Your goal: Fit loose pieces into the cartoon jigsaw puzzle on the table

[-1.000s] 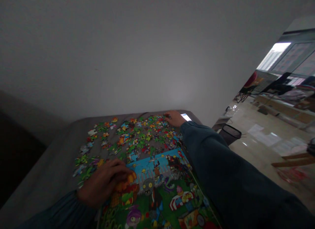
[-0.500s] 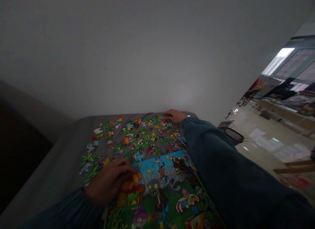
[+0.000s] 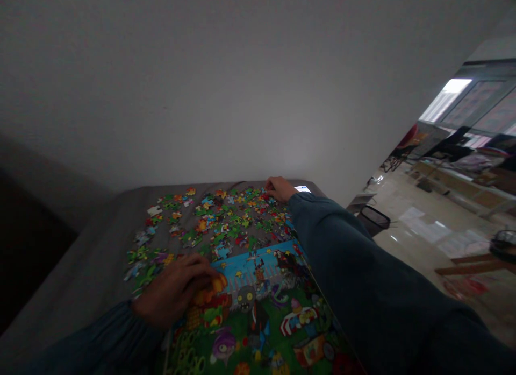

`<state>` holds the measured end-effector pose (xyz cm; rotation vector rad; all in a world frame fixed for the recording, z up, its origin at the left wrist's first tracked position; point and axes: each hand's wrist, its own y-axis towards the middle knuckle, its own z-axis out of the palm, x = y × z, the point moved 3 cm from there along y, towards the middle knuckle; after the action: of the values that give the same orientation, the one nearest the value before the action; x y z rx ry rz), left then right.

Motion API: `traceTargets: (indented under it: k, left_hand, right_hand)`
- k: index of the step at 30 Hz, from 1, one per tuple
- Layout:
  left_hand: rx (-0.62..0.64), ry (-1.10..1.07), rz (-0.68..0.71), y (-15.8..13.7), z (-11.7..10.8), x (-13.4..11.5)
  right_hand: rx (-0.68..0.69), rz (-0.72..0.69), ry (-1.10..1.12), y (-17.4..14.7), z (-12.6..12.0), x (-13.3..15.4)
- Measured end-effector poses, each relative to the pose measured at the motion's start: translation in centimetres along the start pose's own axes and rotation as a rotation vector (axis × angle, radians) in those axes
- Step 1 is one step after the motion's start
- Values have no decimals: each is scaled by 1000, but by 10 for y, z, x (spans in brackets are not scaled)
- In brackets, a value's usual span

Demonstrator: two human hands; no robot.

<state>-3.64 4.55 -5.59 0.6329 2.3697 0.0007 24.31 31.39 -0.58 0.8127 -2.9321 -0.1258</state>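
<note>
While the right arm reaches long and nearly straight across the right side of the grey cloth [image 3: 97, 262], its blue sleeve [image 3: 342, 251] covering the puzzle's right edge, the right hand [image 3: 281, 189] points leftward near the far edge. Its fingers bend down among the loose pieces [image 3: 237, 220], knuckles up; whether they pinch one cannot be told. A lit phone [image 3: 302, 189] lies just beside that wrist.

The left forearm comes in low from the near left corner, angled forward and inward. The left hand [image 3: 175, 289] is palm down over the upper left corner of the assembled puzzle [image 3: 258, 324], its fingers curled and close together above an orange patch [image 3: 218, 283]; their tips are too dark to show any grip. The puzzle lies flat nearest the person, the loose pieces spread beyond it and to its left.
</note>
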Motion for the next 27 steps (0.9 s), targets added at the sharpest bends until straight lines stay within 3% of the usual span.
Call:
traceTargets:
  k: [14,23,27]
  left_hand:
    - [61,41,-21,2,-8,-13]
    - [58,78,-15,4,-8,-23]
    - [73,101,-63,5,-7,-28]
  right_hand:
    - [-7,-5,-94,-7,0,3]
    - [4,-189,-80,20,1,63]
    - [29,-236,-25,28,10,76]
